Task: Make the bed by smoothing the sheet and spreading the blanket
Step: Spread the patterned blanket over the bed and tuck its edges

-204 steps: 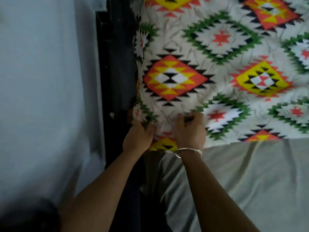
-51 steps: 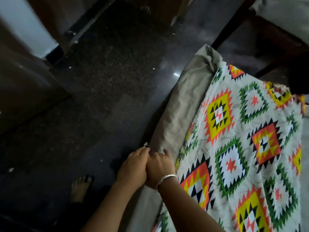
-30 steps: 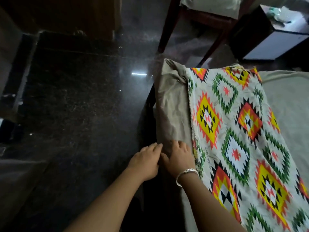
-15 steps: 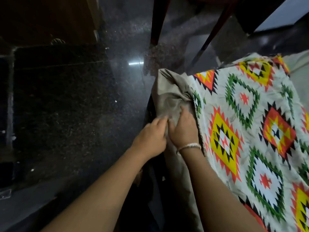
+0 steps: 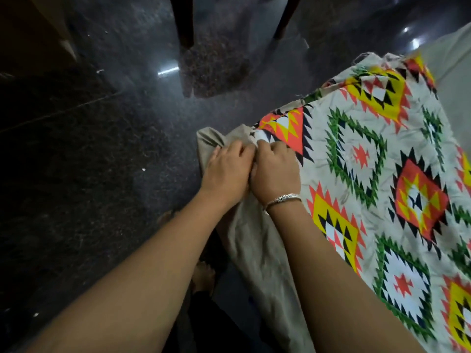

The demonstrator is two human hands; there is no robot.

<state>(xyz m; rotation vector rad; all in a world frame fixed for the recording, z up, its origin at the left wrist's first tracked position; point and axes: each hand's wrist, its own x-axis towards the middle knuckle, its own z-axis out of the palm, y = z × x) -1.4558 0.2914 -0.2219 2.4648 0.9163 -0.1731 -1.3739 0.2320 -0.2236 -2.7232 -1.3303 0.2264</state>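
Observation:
The blanket [image 5: 377, 174] is white with orange, yellow and green diamond patterns and lies spread over the right side of the bed. A plain beige sheet [image 5: 257, 253] shows beneath it along the bed's left edge and bunches at the corner. My left hand [image 5: 226, 171] presses on the bunched sheet at that corner, fingers curled into the fabric. My right hand [image 5: 275, 171], with a silver bracelet on the wrist, sits right beside it and pinches the blanket's corner edge. The two hands touch each other.
Dark polished stone floor [image 5: 102, 161] fills the left half. Two dark wooden furniture legs [image 5: 182, 19] stand on the floor beyond the bed corner. My bare foot [image 5: 204, 276] shows on the floor close to the bed's side. More beige sheet [image 5: 453, 62] lies at the far right.
Both hands have slid along the bed's edge up to the corner. The right hand has gone from the beige sheet to the patterned blanket's corner. The view has shifted closer to that corner.

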